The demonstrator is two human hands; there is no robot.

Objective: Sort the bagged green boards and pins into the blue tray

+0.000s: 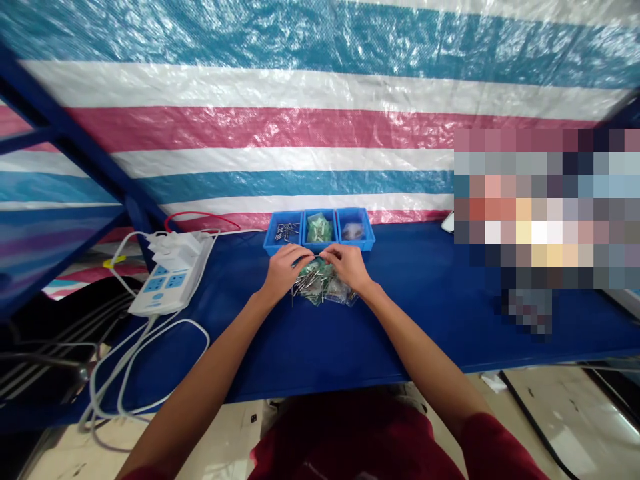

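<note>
My left hand [286,268] and my right hand [347,264] meet over a pile of thin metal pieces [311,280] and clear and green plastic bags on the blue table. Between their pinched fingertips runs a small thin metal piece [318,256], held from both ends. Just behind my hands stand three blue bins side by side. Loose metal pieces lie in the left bin [276,246], green-tinted bags [319,229] fill the middle one, and a clear bag [353,231] is in the right one.
A white power strip [188,283] with plugs and looped white cables [131,363] sits on the left of the blue table [320,353]. Striped plastic sheeting [300,127] hangs behind. A pixelated area covers the right side.
</note>
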